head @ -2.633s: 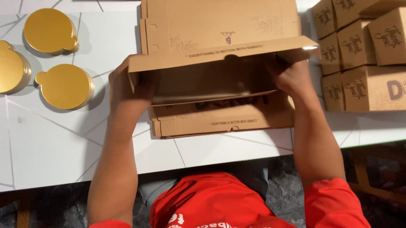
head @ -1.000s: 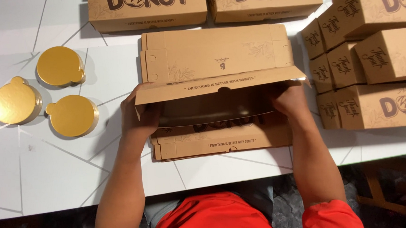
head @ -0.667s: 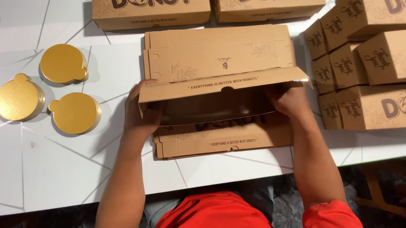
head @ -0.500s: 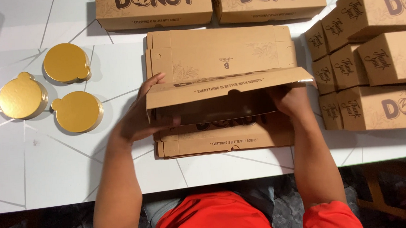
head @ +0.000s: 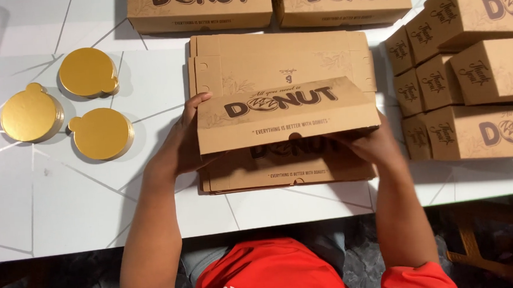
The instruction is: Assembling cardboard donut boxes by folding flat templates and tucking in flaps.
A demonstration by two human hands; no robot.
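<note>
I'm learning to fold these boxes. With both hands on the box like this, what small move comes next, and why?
Probably press the lid down fully. The cardboard box is nearly shut; the left hand steadies its side, the right hand is under its front edge, and it sits above the stack of flat boxes.

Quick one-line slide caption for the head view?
Both hands, left hand and right hand, hold a brown cardboard box over a flat-box stack, beside gold discs.

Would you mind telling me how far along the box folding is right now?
Done: folded brown boxes stacked at the right and two more at the back. In hand: left hand and right hand hold one box being closed. Left: the stack of flat blanks underneath.
</note>
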